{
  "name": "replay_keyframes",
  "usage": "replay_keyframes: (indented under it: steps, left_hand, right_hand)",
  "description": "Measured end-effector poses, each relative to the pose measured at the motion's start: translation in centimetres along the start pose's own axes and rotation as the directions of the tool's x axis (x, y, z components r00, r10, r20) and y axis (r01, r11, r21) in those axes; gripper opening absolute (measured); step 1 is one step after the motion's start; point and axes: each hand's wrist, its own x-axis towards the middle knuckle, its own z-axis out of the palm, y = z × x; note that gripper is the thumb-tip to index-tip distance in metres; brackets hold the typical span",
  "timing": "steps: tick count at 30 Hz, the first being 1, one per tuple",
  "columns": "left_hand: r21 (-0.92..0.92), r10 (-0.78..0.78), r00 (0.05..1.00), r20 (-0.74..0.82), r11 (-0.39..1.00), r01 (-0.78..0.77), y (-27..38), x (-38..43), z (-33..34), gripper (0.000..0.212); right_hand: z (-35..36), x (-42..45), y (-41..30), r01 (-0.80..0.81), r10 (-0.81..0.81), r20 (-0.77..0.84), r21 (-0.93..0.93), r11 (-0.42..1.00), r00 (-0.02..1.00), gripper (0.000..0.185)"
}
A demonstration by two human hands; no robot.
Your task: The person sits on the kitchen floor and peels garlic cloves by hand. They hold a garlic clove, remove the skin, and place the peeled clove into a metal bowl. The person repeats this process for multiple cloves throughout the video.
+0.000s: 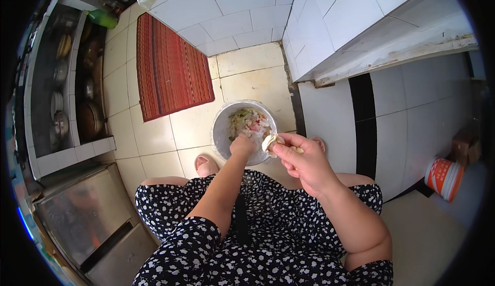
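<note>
A partly broken garlic bulb [272, 143] with papery skin is pinched between the thumb and fingers of my right hand [307, 160]. Behind my thumb, pale pieces that look like garlic cloves [297, 150] show against the palm. My left hand [243, 146] reaches down inside a round waste bin [222, 125] with a thin plastic liner; its fingertips are not clear against the contents, so I cannot tell whether it holds anything. Vegetable scraps and crumpled plastic [249, 122] lie in the bin, which stands on the floor between my feet.
A red striped mat [174, 69] lies on the tiled floor [251, 81] ahead. Tiled shelves [73, 150] with pots and dishes stand at left, above a metal cabinet [89, 208]. A white tiled wall [239, 11] rises ahead. An orange-and-white bucket [442, 179] sits at right.
</note>
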Motion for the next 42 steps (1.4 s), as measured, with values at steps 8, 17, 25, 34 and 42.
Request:
replay_keyframes:
  steps: [8,17,25,34,42]
  left_hand:
    - [0.089,0.03,0.99,-0.137,0.996,-0.018,-0.8,0.1,0.6,0.034]
    - [0.028,0.133,0.968,-0.211,0.991,-0.13,-1.5,-1.4,-1.5,0.031]
    - [-0.418,0.215,0.896,-0.387,0.825,-0.379,-3.4,-2.3,-2.6,0.032]
    - [-0.144,0.289,0.754,-0.59,0.881,-0.451,-2.7,-6.5,-4.3,0.024]
    - [0.204,0.438,0.658,-0.613,0.892,-0.404,-2.0,-9.6,-7.5,0.029]
  right_hand:
    - [-0.4,0.0,0.5,0.034,-0.036,0.035,0.044,0.998,0.999,0.039]
    - [-0.1,0.4,0.5,0.033,-0.034,0.057,0.006,0.999,0.998,0.028]
    - [0.6,0.8,0.8,0.057,-0.056,0.032,-0.03,0.998,0.998,0.025]
    - [0.8,0.8,1.5,0.128,-0.124,0.042,-0.101,0.987,0.991,0.024]
    - [0.9,1.3,1.7,0.135,-0.136,0.061,0.026,0.991,0.989,0.018]
